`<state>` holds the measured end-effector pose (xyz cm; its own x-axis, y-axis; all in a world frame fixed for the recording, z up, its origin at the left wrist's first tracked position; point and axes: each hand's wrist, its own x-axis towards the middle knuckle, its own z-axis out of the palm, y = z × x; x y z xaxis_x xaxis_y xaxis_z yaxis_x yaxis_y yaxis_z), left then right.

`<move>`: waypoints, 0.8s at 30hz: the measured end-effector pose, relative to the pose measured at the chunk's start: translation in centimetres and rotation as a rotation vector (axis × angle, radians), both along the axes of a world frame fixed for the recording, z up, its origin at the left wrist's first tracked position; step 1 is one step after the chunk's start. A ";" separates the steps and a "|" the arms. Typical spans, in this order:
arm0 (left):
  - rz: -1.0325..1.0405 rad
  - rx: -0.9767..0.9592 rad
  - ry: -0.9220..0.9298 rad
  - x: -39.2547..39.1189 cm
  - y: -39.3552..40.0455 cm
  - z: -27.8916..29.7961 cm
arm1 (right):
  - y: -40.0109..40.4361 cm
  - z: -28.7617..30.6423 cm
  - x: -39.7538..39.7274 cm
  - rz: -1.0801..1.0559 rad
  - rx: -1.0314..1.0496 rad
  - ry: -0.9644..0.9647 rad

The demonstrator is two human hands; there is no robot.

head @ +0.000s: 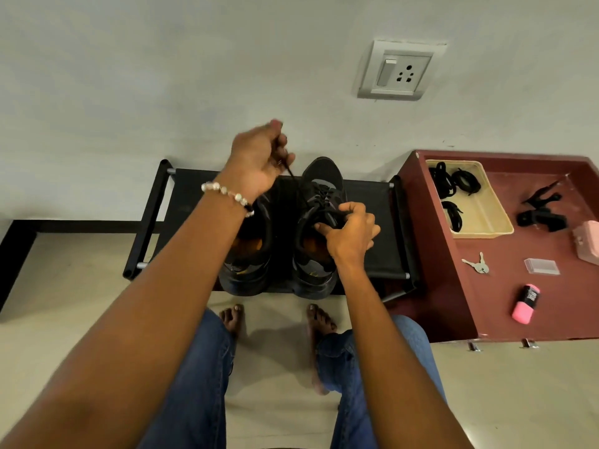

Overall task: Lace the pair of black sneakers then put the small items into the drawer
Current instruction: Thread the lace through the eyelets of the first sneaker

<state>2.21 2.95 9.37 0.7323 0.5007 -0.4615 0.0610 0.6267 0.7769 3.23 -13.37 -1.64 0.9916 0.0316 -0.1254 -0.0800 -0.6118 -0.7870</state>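
Observation:
Two black sneakers stand side by side on a low black rack (369, 254). The right sneaker (324, 176) has a black lace partly threaded through its eyelets. My left hand (259, 160) is raised above the shoes and pinches the black lace (293, 179), pulling it up taut. My right hand (351, 231) grips the tongue and collar of the right sneaker. The left sneaker (249, 254) is mostly hidden behind my left forearm. On the maroon cabinet top (499, 306) lie keys (476, 265), a pink eraser-like item (525, 303), a clear small box (542, 266) and a black clip (539, 210).
A beige tray (486, 228) on the cabinet holds several bundled black laces. A pink case (588, 241) sits at the right edge. Drawer handles (475, 346) show at the cabinet front. A wall socket (400, 71) is above. My bare feet stand in front of the rack.

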 end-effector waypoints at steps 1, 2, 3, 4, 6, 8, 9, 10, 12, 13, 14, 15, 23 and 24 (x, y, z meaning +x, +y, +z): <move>-0.029 0.087 -0.031 0.2 0.1 1.4 | 0.0 0.0 0.0 -0.004 0.001 -0.008; -0.059 0.171 -0.066 0.4 0.2 3.0 | 0.0 0.0 0.0 -0.009 0.004 -0.016; -0.087 0.248 -0.100 0.6 0.1 4.5 | 0.0 -0.1 0.0 -0.015 0.010 -0.025; -0.114 0.319 -0.131 0.8 0.1 6.1 | 0.0 -0.2 0.0 -0.021 0.027 -0.036; -0.162 0.418 -0.191 1.4 -0.1 8.4 | -0.1 -0.5 -0.1 -0.029 0.074 -0.040; -0.187 0.472 -0.235 1.8 -0.4 9.8 | -0.1 -0.6 -0.2 -0.026 0.099 -0.035; -0.190 0.512 -0.238 2.0 -0.6 9.9 | -0.2 -0.7 -0.3 -0.027 0.107 -0.034; -0.194 0.575 -0.227 2.1 -0.8 9.7 | -0.2 -0.8 -0.2 -0.029 0.116 -0.033; -0.228 0.769 -0.178 2.1 -0.7 8.5 | -0.2 -1.1 -0.1 -0.036 0.126 -0.029; -0.252 0.887 -0.145 2.0 -0.6 7.8 | -0.2 -1.3 -0.1 -0.037 0.127 -0.027; -0.273 1.012 -0.113 1.9 -0.3 7.2 | -0.2 -1.4 0.0 -0.040 0.128 -0.022; -0.293 1.146 -0.089 1.7 -0.1 6.8 | -0.2 -1.5 0.1 -0.041 0.129 -0.018; -1.020 2.181 0.372 1.0 1.9 4.6 | -0.1 -2.0 0.3 -0.043 0.143 0.005; -1.089 2.243 0.446 0.8 2.1 4.0 | -0.2 -2.1 0.3 -0.042 0.141 0.008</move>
